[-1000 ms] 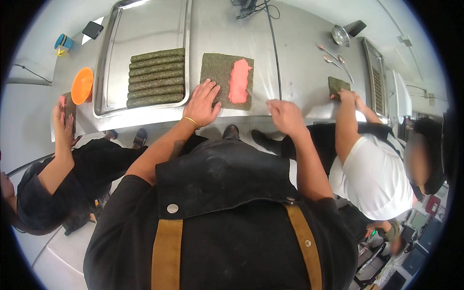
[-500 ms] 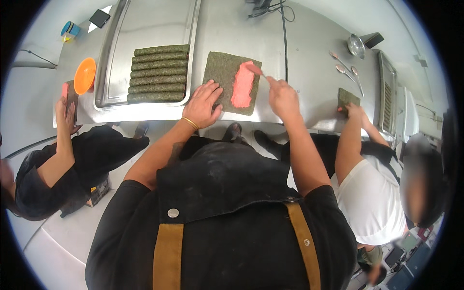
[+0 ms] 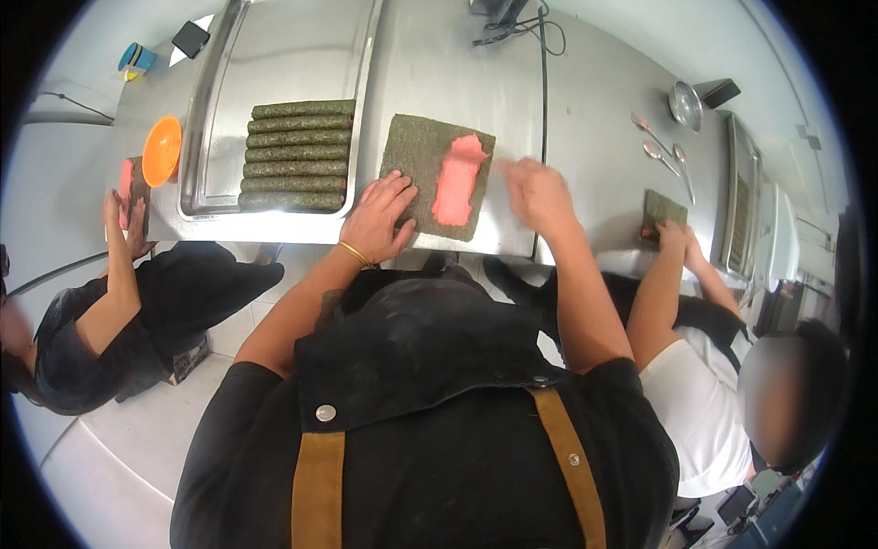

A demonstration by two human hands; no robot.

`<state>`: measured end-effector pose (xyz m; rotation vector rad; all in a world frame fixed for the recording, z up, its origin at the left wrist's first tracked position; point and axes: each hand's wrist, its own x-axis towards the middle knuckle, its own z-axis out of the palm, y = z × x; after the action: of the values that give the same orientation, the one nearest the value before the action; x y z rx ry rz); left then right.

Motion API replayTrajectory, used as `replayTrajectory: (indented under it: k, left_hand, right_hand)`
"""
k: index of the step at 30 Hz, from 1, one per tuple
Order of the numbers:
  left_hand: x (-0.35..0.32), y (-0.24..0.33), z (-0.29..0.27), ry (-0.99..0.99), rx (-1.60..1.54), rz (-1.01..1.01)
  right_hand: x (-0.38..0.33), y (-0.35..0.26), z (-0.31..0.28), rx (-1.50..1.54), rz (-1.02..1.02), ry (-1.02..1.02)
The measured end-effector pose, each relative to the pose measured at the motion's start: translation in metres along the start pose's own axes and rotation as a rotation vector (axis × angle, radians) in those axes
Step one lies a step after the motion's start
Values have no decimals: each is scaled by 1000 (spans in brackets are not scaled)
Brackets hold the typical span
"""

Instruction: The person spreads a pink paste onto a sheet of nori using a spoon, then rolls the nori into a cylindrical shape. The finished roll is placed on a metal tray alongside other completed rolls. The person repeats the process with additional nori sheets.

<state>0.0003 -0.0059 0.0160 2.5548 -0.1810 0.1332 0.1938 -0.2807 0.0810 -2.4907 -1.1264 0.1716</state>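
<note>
A square sheet of nori (image 3: pixel 399 151) lies on the steel table in front of me, with a strip of pink paste (image 3: pixel 455 197) spread along its right half. My left hand (image 3: pixel 383 203) rests flat on the sheet's left edge, fingers stretched out. Just right of the sheet, my right hand (image 3: pixel 540 195) is closed and somewhat blurred by motion. It grips the handle of a paste-coated spoon, whose head blends into the far end of the pink strip and is hard to make out.
A steel tray (image 3: pixel 274 218) with several nori rolls (image 3: pixel 297 154) stands left, beside an orange bowl (image 3: pixel 162 151). Co-workers handle nori at both sides. Spoons (image 3: pixel 662 157) and a metal bowl (image 3: pixel 684 106) lie right. A dark cable (image 3: pixel 521 38) is at the back.
My right hand with the spoon has shifted slightly right and down relative to the nori. The whole view has tilted a little, and my left hand still lies on the sheet.
</note>
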Motion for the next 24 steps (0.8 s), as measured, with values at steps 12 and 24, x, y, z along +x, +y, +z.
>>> replayTrajectory:
  k: [12,24]
  left_hand:
    - [2,1,-4,-29,-23,-19]
    - [0,1,-4,-42,-9,-27]
  right_hand:
    - [25,21,-15,60,-8,-73]
    - [41,24,-22,39,-21,-79]
